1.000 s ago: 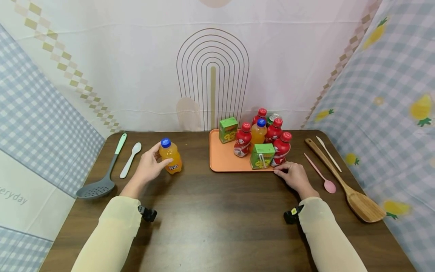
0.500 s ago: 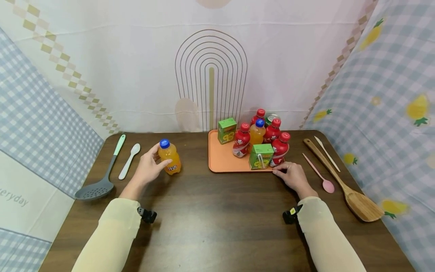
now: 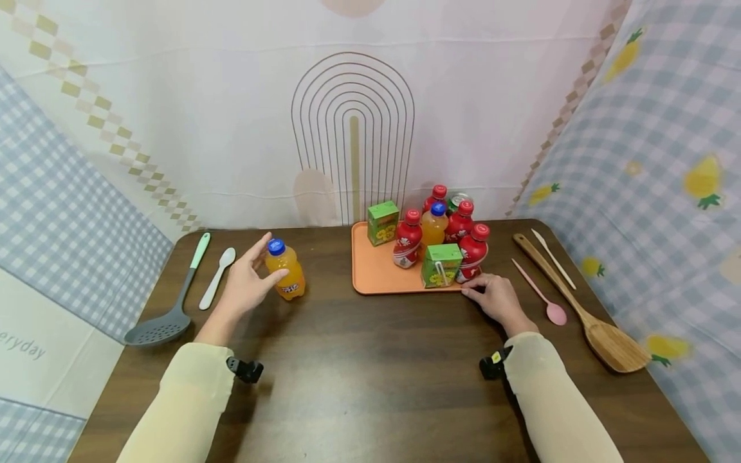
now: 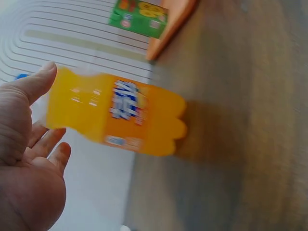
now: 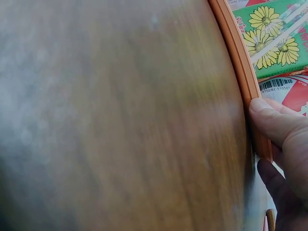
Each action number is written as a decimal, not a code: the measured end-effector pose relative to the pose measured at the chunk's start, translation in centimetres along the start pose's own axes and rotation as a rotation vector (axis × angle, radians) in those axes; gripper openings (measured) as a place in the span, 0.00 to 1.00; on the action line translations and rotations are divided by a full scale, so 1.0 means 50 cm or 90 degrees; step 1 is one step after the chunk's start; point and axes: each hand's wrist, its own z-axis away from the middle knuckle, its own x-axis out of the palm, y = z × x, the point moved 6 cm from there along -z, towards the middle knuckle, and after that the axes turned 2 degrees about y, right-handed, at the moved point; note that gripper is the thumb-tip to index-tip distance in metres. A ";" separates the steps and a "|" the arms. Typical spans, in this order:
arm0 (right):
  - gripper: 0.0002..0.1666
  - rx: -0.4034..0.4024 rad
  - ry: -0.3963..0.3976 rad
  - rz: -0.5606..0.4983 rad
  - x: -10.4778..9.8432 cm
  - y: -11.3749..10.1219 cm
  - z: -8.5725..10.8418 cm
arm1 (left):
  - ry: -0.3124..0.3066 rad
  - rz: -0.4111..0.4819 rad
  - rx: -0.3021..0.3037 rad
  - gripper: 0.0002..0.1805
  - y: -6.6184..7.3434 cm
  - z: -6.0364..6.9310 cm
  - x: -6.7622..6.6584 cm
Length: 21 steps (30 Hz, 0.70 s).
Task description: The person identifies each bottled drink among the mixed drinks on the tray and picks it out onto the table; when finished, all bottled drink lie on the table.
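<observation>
Head: the left hand (image 3: 244, 283) is spread beside the orange bottle (image 3: 287, 275), which stands upright on the surface (image 3: 359, 373). Left wrist: thumb and fingers sit apart (it seemingly balances unaided). Right wrist: the right hand (image 5: 291, 137) pinches the tray (image 5: 238, 43), likely steadying it.

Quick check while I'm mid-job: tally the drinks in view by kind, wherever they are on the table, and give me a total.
Red bottles: 4
Orange bottles, 1 of them at the left hand: 2
Green cartons: 2
Can: 1
Total: 9
</observation>
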 end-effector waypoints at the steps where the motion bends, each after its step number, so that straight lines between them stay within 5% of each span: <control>1: 0.07 0.001 -0.001 -0.001 0.000 0.000 0.000 | 0.004 0.007 0.008 0.42 0.018 0.000 -0.006; 5: 0.07 0.007 -0.006 -0.006 0.000 0.001 -0.002 | 0.030 0.033 0.033 0.41 0.057 -0.008 -0.023; 8: 0.06 0.007 -0.008 -0.011 0.000 0.000 -0.003 | 0.054 0.047 0.056 0.41 0.059 -0.018 -0.023; 11: 0.06 0.008 -0.007 -0.015 0.001 0.001 -0.003 | 0.062 0.064 0.091 0.39 0.117 -0.014 -0.019; 16: 0.05 0.010 0.004 -0.015 0.003 0.005 -0.001 | 0.061 0.064 0.163 0.35 0.214 -0.007 0.006; 21: 0.05 0.005 0.011 -0.012 0.003 0.006 -0.001 | 0.037 0.076 0.212 0.35 0.225 -0.025 0.055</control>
